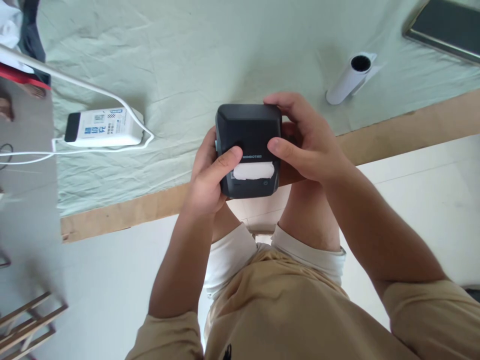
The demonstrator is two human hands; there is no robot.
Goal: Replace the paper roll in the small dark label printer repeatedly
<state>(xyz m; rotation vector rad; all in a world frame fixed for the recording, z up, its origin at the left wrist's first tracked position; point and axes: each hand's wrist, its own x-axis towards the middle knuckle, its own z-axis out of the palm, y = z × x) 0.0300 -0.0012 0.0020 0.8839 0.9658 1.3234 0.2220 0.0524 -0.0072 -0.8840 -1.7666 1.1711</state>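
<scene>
Both of my hands hold a black label printer (249,130) above the front edge of the table. White paper (254,171) shows at its slot, below the printed brand name. My left hand (213,172) grips the printer's left side, with the thumb on its top face. Around the right side is my right hand (305,140), its thumb on the top face near the right edge and a finger at the upper right corner. The fingers beneath the printer are hidden.
A white power bank (108,127) with white cables (84,82) lies on the green cloth (180,55) at the left. To the right stands a white paper roll (347,82). A dark phone-like device (448,30) lies at the upper right. Wooden rack (30,325) at lower left.
</scene>
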